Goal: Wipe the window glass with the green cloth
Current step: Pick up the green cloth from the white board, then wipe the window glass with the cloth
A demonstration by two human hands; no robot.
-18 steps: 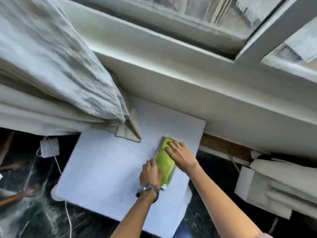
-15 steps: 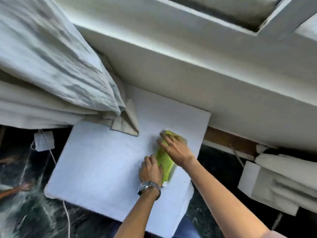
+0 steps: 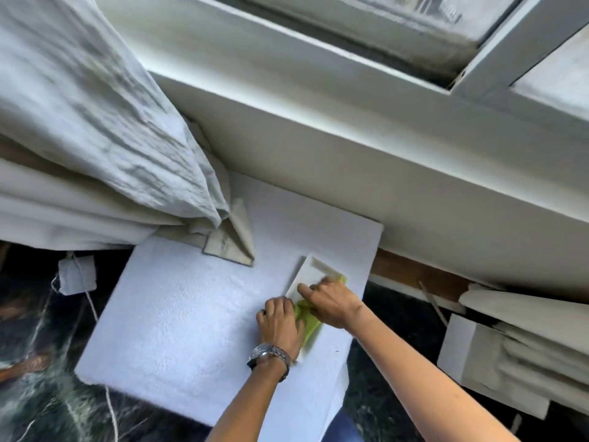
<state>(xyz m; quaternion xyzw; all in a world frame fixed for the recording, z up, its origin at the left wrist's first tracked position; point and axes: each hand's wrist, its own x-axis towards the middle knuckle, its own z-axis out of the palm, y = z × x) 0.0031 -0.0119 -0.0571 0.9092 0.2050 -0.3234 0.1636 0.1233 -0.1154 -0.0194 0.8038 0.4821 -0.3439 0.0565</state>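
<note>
The green cloth (image 3: 306, 318) lies bunched on a white sheet or shallow tray (image 3: 307, 272), which rests on a white foam block (image 3: 178, 314). My right hand (image 3: 331, 302) is closed over the cloth's far part, and a green corner (image 3: 341, 278) sticks out beyond its knuckles. My left hand (image 3: 280, 323), with a wristwatch, is curled and grips the cloth's near end against the block. The window glass (image 3: 424, 14) is at the top of the view, far above both hands, with a second pane (image 3: 561, 78) to the right of the frame bar.
A pale curtain (image 3: 95, 122) hangs bunched on the left, its hem touching the block's far edge. A wide white sill (image 3: 350, 129) runs below the window. White foam pieces (image 3: 497, 362) lie at the right on a dark marbled floor (image 3: 38, 393). A string with a tag (image 3: 77, 273) dangles at the left.
My right hand has drawn back toward me, gathering the cloth from a flat strip into a bunch and baring the white sheet beneath. My left hand shifted onto the cloth's near end.
</note>
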